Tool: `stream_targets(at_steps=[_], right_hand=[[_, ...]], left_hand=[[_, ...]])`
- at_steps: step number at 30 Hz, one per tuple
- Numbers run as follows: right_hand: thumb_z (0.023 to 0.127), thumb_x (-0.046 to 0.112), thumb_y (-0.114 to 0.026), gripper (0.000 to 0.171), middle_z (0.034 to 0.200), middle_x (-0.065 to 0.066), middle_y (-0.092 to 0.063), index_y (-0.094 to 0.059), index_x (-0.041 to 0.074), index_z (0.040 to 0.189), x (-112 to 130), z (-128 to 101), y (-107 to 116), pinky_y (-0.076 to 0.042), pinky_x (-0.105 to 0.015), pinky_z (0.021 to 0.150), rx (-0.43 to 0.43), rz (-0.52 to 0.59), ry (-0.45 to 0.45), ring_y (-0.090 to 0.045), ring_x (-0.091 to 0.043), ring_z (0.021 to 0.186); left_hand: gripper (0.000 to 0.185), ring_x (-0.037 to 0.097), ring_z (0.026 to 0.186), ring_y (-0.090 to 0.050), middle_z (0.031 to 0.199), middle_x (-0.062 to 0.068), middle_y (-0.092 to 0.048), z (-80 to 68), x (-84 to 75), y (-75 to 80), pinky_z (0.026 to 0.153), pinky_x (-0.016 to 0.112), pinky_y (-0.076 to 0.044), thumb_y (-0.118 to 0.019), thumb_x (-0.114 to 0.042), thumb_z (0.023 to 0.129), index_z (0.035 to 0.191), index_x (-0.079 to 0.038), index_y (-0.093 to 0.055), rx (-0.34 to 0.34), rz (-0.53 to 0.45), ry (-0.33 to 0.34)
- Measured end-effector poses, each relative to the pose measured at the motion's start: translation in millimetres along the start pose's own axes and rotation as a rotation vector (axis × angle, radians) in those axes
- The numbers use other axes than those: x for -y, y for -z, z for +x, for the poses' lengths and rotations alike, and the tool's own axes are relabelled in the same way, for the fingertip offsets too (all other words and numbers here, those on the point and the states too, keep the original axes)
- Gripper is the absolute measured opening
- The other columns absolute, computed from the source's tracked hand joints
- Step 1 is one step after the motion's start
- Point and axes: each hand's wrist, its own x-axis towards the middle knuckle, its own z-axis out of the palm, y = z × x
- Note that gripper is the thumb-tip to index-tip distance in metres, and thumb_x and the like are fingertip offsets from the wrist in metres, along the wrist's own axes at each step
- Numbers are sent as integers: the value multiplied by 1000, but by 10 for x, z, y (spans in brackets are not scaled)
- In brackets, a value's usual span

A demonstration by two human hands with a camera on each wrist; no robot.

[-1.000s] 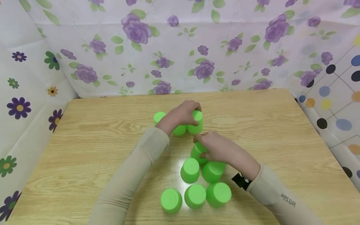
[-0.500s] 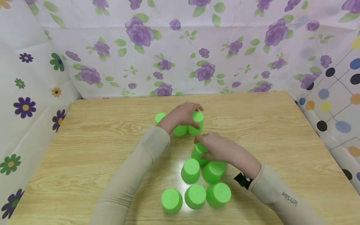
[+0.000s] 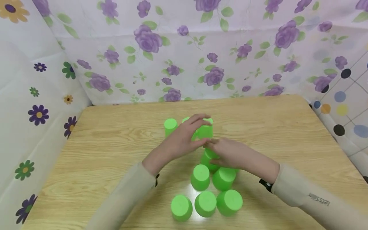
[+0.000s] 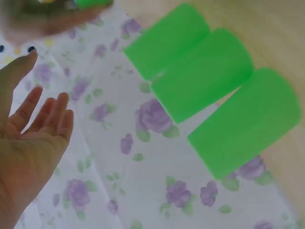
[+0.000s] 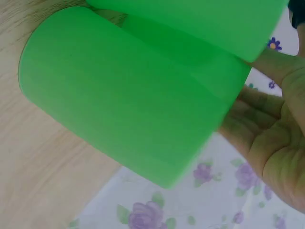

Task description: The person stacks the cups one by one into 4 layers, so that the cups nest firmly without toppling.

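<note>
Right hand [image 3: 230, 154] grips an upturned green plastic cup [image 3: 209, 158] by its sidewall, left hand [image 3: 184, 139] hovers open-fingered just beside: cup likely light, stiff, smooth-walled.

bare table [image 3: 273, 127] lies open to my right and left. ahead, three cups [image 3: 188, 127] block the way; toward me, five more cups [image 3: 207, 188] crowd the middle, and flowered walls [image 3: 178, 57] close the far side.
</note>
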Motion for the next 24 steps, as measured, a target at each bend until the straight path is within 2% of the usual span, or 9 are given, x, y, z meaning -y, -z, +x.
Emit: stream_targets(at_steps=[2, 4, 6, 9, 13, 17, 20, 24], right_hand=[[81, 21, -73, 49, 106, -13, -64, -56, -2, 121, 31, -4, 33, -55, -27, 70, -22, 3, 0, -65, -20, 83], [82, 21, -72, 49, 106, -14, -64, -56, -2, 121, 56, -24, 96, -55, -27, 70, -51, 9, -1, -65, -20, 83], [82, 22, -72, 49, 108, -15, -63, -56, -4, 121, 62, -59, 181, -56, -29, 72, -86, 12, -2, -65, -22, 86], [82, 22, -72, 51, 114, -20, -62, -55, -6, 121, 21, -100, 331, -56, -35, 76, -147, -13, 4, -65, -28, 92], [82, 23, -72, 51, 117, -21, -61, -55, -4, 122, -154, -122, 517, -56, -39, 75, -233, -75, 25, -65, -29, 91], [81, 21, -73, 50, 116, -19, -61, -56, -3, 121, -415, -104, 615, -56, -38, 72, -278, -121, 59, -66, -27, 86], [82, 22, -73, 49, 116, -16, -62, -57, 0, 122, -582, -103, 663, -56, -35, 69, -244, -90, 26, -66, -23, 84], [84, 27, -71, 47, 119, -10, -62, -57, 7, 124, -726, -105, 704, -55, -37, 75, -179, 1, -28, -64, -21, 92]], left_hand=[[30, 19, 119, -49, 126, 6, -52, -206, -74, -4, 102, 26, -41, -72, -14, 82, 109, -7, -62, -73, -32, -42], [24, 18, 113, -53, 118, 6, -56, -381, -136, -22, 100, 24, -42, -72, -10, 80, 102, -5, -64, -104, -64, -69], [25, 17, 109, -55, 114, 6, -59, -516, -182, -57, 99, 22, -43, -72, -11, 81, 104, -4, -64, -82, -83, -81], [32, 16, 112, -55, 116, 6, -61, -661, -223, -116, 100, 22, -41, -70, -17, 84, 112, -4, -63, 11, -98, -63], [48, 13, 122, -49, 128, 3, -56, -749, -257, -184, 104, 25, -38, -69, -26, 85, 126, -5, -57, 152, -183, 24], [56, 12, 127, -44, 138, 2, -47, -778, -291, -242, 104, 26, -38, -63, -37, 88, 134, -8, -49, 246, -230, 74], [56, 12, 129, -42, 141, 0, -44, -772, -299, -285, 105, 27, -38, -59, -39, 90, 136, -9, -47, 275, -166, 91], [52, 12, 130, -40, 140, -1, -45, -760, -290, -315, 107, 28, -35, -62, -33, 89, 135, -11, -49, 294, -58, 153]])
